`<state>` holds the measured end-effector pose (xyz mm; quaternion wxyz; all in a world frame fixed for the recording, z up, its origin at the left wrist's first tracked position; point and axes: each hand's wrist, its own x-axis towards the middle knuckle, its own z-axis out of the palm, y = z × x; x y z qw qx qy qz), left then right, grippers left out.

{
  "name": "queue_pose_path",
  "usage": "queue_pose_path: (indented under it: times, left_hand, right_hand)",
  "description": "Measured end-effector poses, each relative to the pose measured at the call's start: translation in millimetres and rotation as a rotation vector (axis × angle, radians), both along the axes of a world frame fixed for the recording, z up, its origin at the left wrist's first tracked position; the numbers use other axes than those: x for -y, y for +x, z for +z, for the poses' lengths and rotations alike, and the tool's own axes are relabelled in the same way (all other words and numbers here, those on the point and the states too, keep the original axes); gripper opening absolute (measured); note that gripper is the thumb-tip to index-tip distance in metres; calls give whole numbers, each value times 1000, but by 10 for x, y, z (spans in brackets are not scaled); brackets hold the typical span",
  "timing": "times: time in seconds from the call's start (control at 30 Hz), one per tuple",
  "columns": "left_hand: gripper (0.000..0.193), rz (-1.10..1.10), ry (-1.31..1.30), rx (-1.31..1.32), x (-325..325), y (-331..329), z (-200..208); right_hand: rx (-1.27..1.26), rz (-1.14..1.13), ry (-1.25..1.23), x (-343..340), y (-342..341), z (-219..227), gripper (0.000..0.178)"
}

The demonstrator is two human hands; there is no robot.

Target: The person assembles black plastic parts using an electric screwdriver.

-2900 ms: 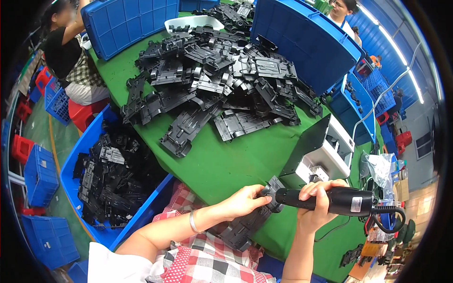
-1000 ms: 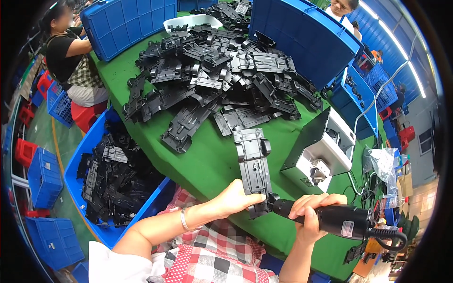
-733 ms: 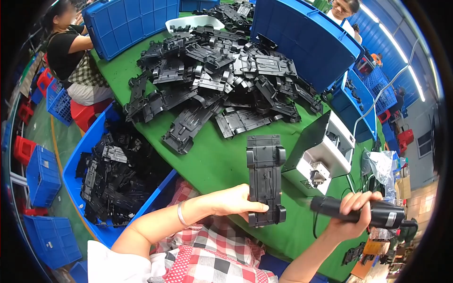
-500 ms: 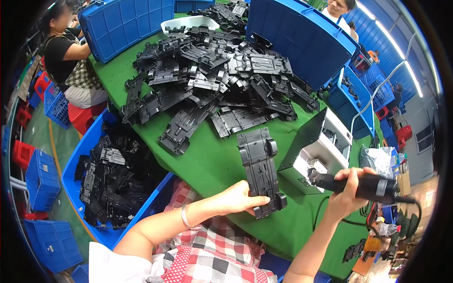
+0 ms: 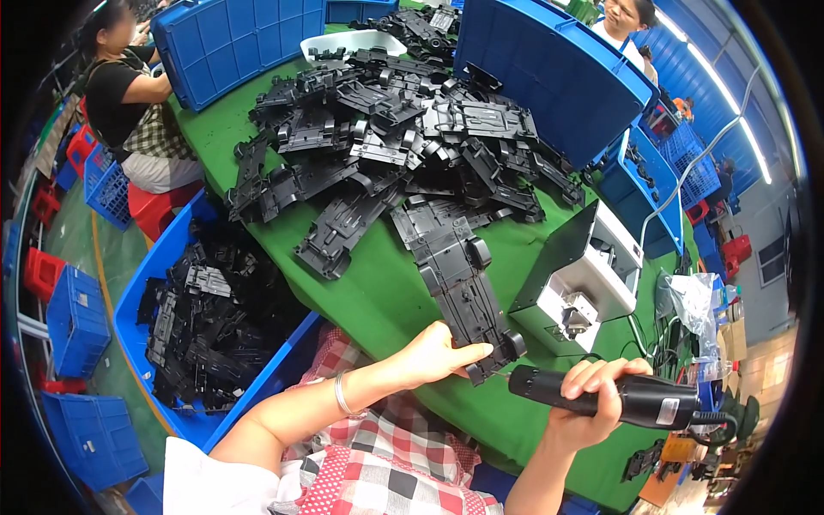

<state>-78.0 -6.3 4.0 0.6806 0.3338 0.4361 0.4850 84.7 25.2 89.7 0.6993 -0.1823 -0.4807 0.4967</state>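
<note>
My left hand [image 5: 433,354] is closed on the near end of a black plastic toy-car chassis [image 5: 466,296], thumb on top. The chassis is tilted, its far end over the front of a heap. In my right hand [image 5: 590,399] is a black electric screwdriver [image 5: 539,386], lying nearly level with its cord running off to the right. Its thin bit points left at the near end of the chassis; whether it touches, I cannot tell. A white and black screw feeder [image 5: 549,300] stands just beyond the screwdriver.
A large heap of black chassis [image 5: 369,137] covers the far part of the green table [image 5: 369,305]. Blue bins [image 5: 549,77] stand behind it. At my left, a blue bin [image 5: 129,300] holds more black parts. A clear plastic bag [image 5: 691,300] lies at right. Two people sit across.
My right hand has brought the screwdriver from the screw feeder down and left to the chassis's near end. The chassis has tilted, its far end shifting left.
</note>
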Motion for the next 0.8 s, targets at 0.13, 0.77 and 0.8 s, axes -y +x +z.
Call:
queue_pose_path:
  times: [0.13, 0.77, 0.8]
  left_hand:
    - [32, 15, -16, -21, 11, 35, 25]
    - [26, -172, 447, -499, 327, 372, -280]
    - [36, -150, 492, -467, 329, 508, -243]
  right_hand:
    - [56, 32, 52, 41, -60, -74, 35]
    - [377, 207, -109, 134, 408, 16, 35]
    - [350, 227, -226, 196, 448, 101, 35]
